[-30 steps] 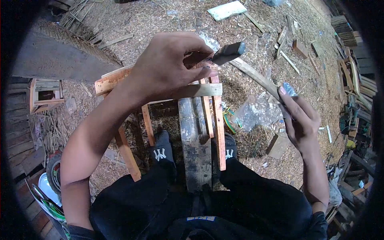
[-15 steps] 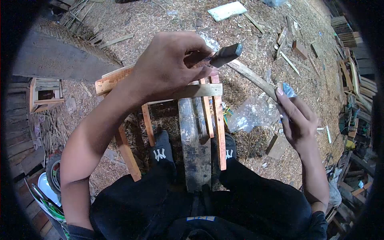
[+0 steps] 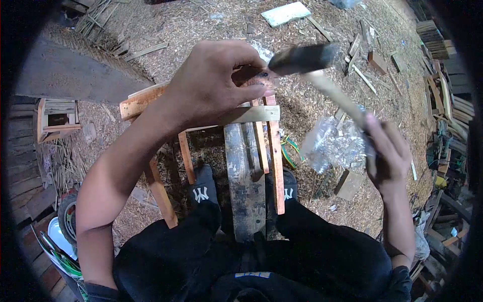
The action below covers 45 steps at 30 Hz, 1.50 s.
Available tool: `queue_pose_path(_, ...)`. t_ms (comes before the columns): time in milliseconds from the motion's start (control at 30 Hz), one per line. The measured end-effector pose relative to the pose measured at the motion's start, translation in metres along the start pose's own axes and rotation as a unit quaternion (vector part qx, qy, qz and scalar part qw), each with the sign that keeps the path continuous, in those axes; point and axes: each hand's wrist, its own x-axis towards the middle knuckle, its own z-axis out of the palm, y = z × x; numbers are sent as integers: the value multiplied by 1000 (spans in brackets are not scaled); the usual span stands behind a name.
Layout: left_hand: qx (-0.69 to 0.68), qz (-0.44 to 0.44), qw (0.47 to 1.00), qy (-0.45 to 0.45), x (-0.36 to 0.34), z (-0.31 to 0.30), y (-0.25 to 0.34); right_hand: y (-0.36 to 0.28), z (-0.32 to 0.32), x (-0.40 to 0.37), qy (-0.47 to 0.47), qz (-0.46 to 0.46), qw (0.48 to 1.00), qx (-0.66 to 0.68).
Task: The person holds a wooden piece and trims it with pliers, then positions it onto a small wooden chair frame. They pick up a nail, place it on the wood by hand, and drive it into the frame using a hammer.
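Observation:
My right hand (image 3: 387,156) is wrapped round the pale wooden handle of a hammer (image 3: 337,95). The dark hammer head (image 3: 304,59), blurred by motion, is up beside the fingertips of my left hand (image 3: 216,80). That hand is closed at the end of a small wooden frame (image 3: 275,151), its thumb and forefinger on either side of a reddish wood end. Its other fingers are hidden. Slats and legs of the frame extend toward me over a worn, paint-stained plank (image 3: 246,201) between my feet.
A thick grey beam (image 3: 75,70) lies at the left, with a small wooden box frame (image 3: 58,121) below it. Clear plastic (image 3: 334,143) and a wood block (image 3: 348,184) lie on the shavings at the right. A pale board (image 3: 286,13) lies farther off.
The hammer has swung right, and its head has turned from pointing up-right to lying nearly level. My right hand has moved slightly right and down. My left hand and the frame stay put.

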Motion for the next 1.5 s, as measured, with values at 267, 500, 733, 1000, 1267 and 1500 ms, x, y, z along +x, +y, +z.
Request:
queue_pose_path(267, 1, -2, 1000, 7, -1, 2, -1, -6, 1, 5, 16, 10, 1000, 22)
queue_pose_path(500, 21, -3, 1000, 1, 0, -2, 2, -6, -1, 5, -19, 39, 999, 18)
queue_pose_path(733, -3, 2, 1000, 17, -2, 3, -3, -9, -7, 9, -27, 28, 999, 4)
queue_pose_path(1000, 15, 61, 997, 39, -3, 9, -16, -9, -2, 6, -59, -18, 998, -8)
queue_pose_path(1267, 32, -17, 999, -13, 1, -1, 1, -9, -3, 9, -13, 7, 1000, 12)
queue_pose_path(1500, 12, -20, 1000, -17, -2, -2, 1, -9, -5, 9, -35, 41, 999, 1)
